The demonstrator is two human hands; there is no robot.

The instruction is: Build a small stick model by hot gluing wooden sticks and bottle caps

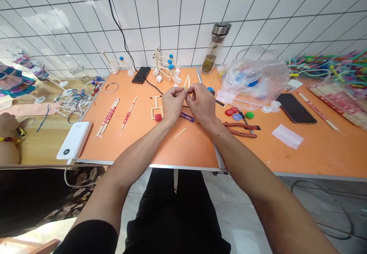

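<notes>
One camera sits on the person's head and looks forward and down, over both arms (pixel 235 158), onto the orange table (pixel 195 150). It sees the left hand (pixel 172 105) and right hand (pixel 202 105) near, at the middle, and the tiled wall (pixel 169 17) farther, at the top.

Matt wooden sticks (pixel 186 81), glossy tiled wall (pixel 169 1), crinkled clear plastic bag (pixel 265 74), smooth tabletop (pixel 195 150), shiny metal bottle cap (pixel 221 28)

Person is wearing a black short sleeve (pixel 88 236), ending above the left elbow. Plain black clothing (pixel 174 223) is covering the lap. Pale drawstring-like strip (pixel 176 180) is hanging at front centre.
</notes>
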